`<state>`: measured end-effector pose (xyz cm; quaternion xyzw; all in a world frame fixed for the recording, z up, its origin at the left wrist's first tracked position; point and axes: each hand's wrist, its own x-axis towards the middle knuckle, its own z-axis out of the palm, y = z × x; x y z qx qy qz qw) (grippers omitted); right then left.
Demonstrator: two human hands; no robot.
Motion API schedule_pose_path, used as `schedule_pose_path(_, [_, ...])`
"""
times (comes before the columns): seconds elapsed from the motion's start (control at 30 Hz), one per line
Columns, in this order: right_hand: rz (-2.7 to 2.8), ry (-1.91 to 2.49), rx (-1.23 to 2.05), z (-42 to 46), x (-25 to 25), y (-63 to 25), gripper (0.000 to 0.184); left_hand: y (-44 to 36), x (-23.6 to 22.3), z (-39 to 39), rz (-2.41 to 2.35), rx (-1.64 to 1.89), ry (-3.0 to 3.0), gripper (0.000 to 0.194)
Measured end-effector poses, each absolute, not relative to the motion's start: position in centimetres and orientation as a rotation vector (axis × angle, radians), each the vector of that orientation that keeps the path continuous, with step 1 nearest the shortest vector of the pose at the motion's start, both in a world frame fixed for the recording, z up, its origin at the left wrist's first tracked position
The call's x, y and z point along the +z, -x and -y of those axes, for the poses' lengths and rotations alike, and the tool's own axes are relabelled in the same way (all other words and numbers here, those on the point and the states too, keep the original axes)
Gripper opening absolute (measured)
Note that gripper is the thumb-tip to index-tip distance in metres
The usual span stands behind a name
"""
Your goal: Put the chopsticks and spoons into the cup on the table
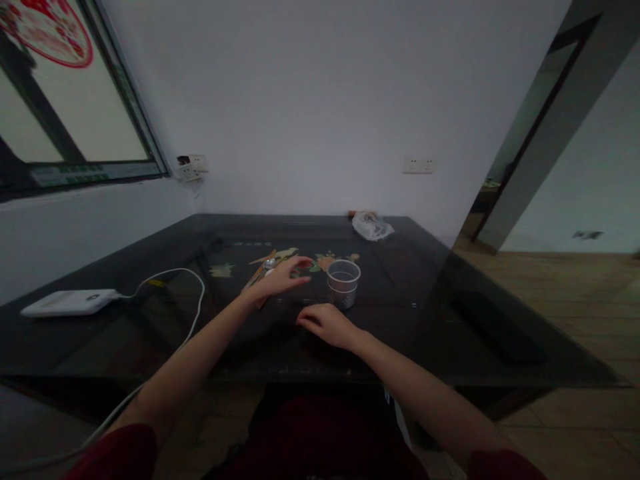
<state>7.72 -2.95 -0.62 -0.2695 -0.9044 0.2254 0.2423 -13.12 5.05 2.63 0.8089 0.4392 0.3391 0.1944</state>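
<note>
My left hand (280,280) reaches forward over the dark glass table (150,333), fingers stretched out and apart, hovering just above a metal spoon (270,264) and wooden chopsticks (260,270). It holds nothing. My right hand (327,323) rests on the table closer to me, fingers curled downward, with nothing visible in it. A clear plastic cup (343,282) stands upright just beyond my right hand and to the right of my left fingertips.
A white power device (67,301) with a white cable (190,300) lies at the left. A crumpled clear plastic bag (373,227) sits at the far edge. Wall sockets (418,165) are behind; a doorway opens to the right.
</note>
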Motion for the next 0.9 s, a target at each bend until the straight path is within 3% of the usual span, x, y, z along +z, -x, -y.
schedule_pose_path(0.13, [2.506, 0.728, 0.556, 3.1, -0.9, -7.6, 0.019, 8.0, 1.3, -3.8, -0.921, 0.842, -2.016, 0.078])
schedule_pose_path(0.23, [2.541, 0.719, 0.497, 3.2, -1.0, -7.4, 0.019, 5.8, 0.1, -3.7, -0.752, 0.785, -1.846, 0.088])
schedule_pose_path(0.57, [2.563, 0.697, 0.433, 3.3, -1.0, -7.3, 0.020, 3.1, -2.5, -4.5, -0.919, 0.934, -1.836, 0.085])
schedule_pose_path(0.73, [2.590, 0.710, 0.409, 3.3, -1.0, -7.3, 0.021, 5.7, 0.2, -5.2, -1.109, 1.107, -1.715, 0.074])
schedule_pose_path(0.9, [2.597, 0.700, 0.403, 3.3, -1.1, -7.3, 0.022, 13.5, 3.3, -5.6, -1.187, 1.425, -1.630, 0.070])
